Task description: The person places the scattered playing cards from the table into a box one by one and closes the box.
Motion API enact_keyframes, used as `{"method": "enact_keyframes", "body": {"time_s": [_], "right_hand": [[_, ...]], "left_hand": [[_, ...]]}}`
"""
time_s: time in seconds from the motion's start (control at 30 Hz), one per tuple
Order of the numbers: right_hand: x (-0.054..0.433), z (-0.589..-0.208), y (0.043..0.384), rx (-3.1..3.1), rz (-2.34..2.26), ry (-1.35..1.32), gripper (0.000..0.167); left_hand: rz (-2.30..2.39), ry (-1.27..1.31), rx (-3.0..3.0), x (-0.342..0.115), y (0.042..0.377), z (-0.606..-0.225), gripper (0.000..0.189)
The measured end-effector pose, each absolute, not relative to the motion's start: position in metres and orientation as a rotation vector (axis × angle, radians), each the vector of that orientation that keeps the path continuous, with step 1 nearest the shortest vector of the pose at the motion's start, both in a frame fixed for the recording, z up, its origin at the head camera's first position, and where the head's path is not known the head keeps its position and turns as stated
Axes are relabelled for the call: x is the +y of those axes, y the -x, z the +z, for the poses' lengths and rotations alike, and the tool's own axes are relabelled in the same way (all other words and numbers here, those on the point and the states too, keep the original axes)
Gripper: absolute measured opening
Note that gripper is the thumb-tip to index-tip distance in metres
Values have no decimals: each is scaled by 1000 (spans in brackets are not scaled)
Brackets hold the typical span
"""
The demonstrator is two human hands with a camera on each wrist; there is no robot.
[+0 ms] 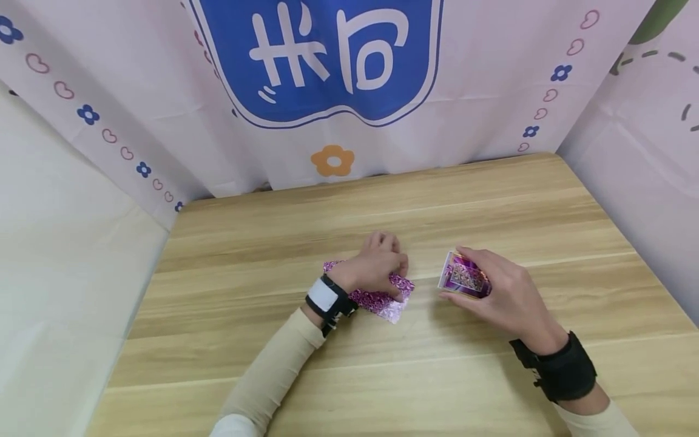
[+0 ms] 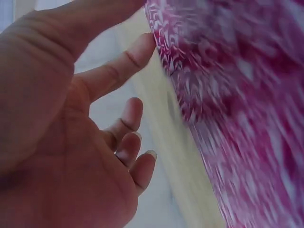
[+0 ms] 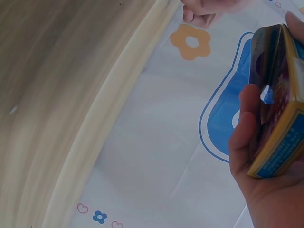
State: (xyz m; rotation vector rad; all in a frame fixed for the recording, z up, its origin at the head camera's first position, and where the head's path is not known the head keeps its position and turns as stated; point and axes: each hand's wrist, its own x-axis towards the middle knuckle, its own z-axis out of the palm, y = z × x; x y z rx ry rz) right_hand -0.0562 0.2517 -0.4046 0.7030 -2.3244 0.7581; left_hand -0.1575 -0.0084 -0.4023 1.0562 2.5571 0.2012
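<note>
A shiny, pink-purple patterned sheet (image 1: 377, 303) lies under my left hand (image 1: 377, 267) near the middle of the table. In the left wrist view, the thumb and index finger of that hand meet at the edge of the sheet (image 2: 232, 90), and the other fingers curl loosely beside it. To the right, my right hand (image 1: 508, 288) grips a small card box (image 1: 466, 276) between thumb and fingers. Its purple printed face shows in the head view. Gold edges and a blue side of the box (image 3: 280, 147) appear in the right wrist view, where fingers cover part of it.
Both hands work over a light wooden table (image 1: 262, 237). A white cloth (image 1: 480, 115) with a blue emblem and an orange flower hangs behind its far edge. Pale cloth also closes off the left and right sides. Black bands (image 1: 565, 367) wrap both wrists.
</note>
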Motion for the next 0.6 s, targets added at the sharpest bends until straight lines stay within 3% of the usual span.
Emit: {"method": "enact_keyframes", "body": {"time_s": [0.17, 0.3, 0.47, 0.6], "right_hand": [[251, -407, 56, -2324, 761, -714, 88], [252, -407, 56, -2323, 753, -728, 87], [253, -407, 57, -2328, 752, -750, 88], [252, -407, 58, -2323, 747, -744, 88]], "left_hand": [[104, -1142, 2489, 11, 155, -402, 35], [162, -1195, 2463, 11, 158, -406, 41], [568, -1256, 2408, 9, 160, -403, 26], [1010, -1075, 2371, 8, 155, -391, 26]]}}
